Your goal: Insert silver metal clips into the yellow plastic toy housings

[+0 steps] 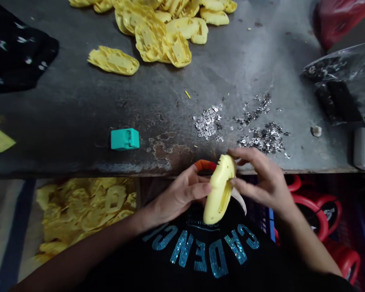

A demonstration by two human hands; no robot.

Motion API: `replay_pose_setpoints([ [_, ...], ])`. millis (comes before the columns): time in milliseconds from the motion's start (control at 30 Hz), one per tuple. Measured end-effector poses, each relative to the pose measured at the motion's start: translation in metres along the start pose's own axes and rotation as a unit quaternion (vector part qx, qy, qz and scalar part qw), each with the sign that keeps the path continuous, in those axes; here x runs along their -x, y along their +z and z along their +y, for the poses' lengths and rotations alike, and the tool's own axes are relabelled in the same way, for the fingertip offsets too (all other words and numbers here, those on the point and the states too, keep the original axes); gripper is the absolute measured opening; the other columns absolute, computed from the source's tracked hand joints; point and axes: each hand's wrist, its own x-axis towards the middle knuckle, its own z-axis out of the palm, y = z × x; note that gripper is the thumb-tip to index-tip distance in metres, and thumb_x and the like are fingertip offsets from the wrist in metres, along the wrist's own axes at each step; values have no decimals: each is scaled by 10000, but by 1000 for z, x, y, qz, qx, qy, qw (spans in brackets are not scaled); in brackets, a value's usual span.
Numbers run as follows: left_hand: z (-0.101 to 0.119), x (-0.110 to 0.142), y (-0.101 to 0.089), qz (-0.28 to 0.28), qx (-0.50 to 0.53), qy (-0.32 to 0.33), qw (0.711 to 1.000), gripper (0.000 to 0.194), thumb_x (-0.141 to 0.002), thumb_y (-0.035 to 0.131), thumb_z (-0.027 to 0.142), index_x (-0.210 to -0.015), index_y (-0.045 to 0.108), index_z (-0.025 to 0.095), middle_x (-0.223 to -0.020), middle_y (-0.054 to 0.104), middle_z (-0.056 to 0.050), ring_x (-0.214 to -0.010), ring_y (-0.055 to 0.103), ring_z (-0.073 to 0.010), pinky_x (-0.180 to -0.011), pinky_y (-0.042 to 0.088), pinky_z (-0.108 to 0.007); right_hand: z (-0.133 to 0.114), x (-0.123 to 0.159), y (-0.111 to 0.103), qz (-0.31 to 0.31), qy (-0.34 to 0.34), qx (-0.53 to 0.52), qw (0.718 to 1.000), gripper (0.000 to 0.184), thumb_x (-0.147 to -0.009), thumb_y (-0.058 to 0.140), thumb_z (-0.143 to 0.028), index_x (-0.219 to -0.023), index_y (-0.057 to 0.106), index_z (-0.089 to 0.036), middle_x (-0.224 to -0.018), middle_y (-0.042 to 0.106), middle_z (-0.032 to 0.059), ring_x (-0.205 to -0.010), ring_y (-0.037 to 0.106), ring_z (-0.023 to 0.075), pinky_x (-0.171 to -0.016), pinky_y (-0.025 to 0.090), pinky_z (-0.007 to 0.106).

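Observation:
A yellow plastic shell (pixel 219 190) is held upright just in front of the table's near edge, over my black shirt. My left hand (pixel 179 194) grips its left side, the index finger capped with an orange finger cot (pixel 204 165). My right hand (pixel 260 178) pinches the shell's top and right side with closed fingers. Small heaps of shiny metal bits (pixel 208 121) lie on the table just beyond my hands.
A pile of yellow shells (pixel 167 28) sits at the table's far side. A teal plastic block (pixel 125 139) lies near the front edge of the dark table (pixel 79 101). More yellow shells (pixel 82 209) fill a container below left; red items (pixel 319 211) are below right; plastic bags (pixel 343 81) at right.

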Motion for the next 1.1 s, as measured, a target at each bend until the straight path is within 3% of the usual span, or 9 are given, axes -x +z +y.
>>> replay_pose_setpoints([
  [67,9,-2,-3,-7,37,16,999,564,-871,1013,459,-1370,803,300,-1215,893,-78,-995,877,-265,-870,746,-376,24,-18,-14,12,39,61,997,322,-1047,813,-383,-1361,790,-314,-1246,857,69,-1098,795,297,-948,644,508],
  [133,17,-3,-8,2,45,52,998,577,-939,941,507,-1457,777,314,-1375,866,-102,-1136,871,-315,-957,760,-457,53,-38,-22,36,75,217,973,114,-1033,802,-351,-1118,851,-294,-1077,841,78,-1068,749,335,-994,568,570],
  [233,24,0,-16,-1,47,60,997,612,-979,890,571,-1517,751,316,-1506,825,-121,-1254,849,-346,-978,761,-460,87,-62,-21,4,93,319,943,46,-968,848,-332,-975,834,-288,-990,815,92,-1053,680,355,-983,503,568],
  [333,27,3,-20,-18,62,49,997,629,-987,879,579,-1538,737,312,-1553,806,-124,-1363,815,-366,-1011,744,-427,96,-72,-15,-13,83,331,940,44,-942,836,-285,-917,799,-288,-958,817,89,-1013,659,346,-938,488,539],
  [433,26,2,-19,-20,80,42,996,567,-1018,834,570,-1500,756,283,-1525,821,-127,-1337,829,-363,-1015,735,-427,72,-70,-14,-9,44,295,955,46,-969,801,-267,-949,792,-307,-957,832,69,-982,699,341,-897,499,520],
  [567,21,-2,-10,-34,86,2,996,587,-1007,824,635,-1417,775,219,-1337,879,-161,-1184,862,-361,-952,721,-441,13,-56,-16,-30,-17,153,988,71,-1045,798,-293,-1079,796,-355,-1006,863,3,-898,776,296,-883,541,506],
  [667,18,-2,-1,-52,92,-5,994,538,-985,855,632,-1313,803,209,-1198,889,-120,-1093,847,-310,-957,693,-408,-18,-43,-15,-67,-54,74,994,126,-1046,827,-288,-1140,802,-368,-1015,863,-3,-879,788,286,-876,567,504],
  [833,12,4,12,-69,117,-26,990,455,-969,881,592,-1235,822,227,-1107,874,-63,-988,811,-240,-926,711,-379,-30,-28,-12,-96,-117,93,984,206,-1046,841,-299,-1234,786,-365,-1064,866,30,-928,788,306,-883,594,523],
  [1100,-1,14,19,-58,79,-28,995,578,-972,817,703,-1304,822,229,-1170,861,-92,-1013,809,-280,-824,707,-379,-49,-21,-19,-122,-179,198,956,176,-1073,769,-204,-1219,756,-302,-1040,842,59,-951,762,304,-849,587,488],
])
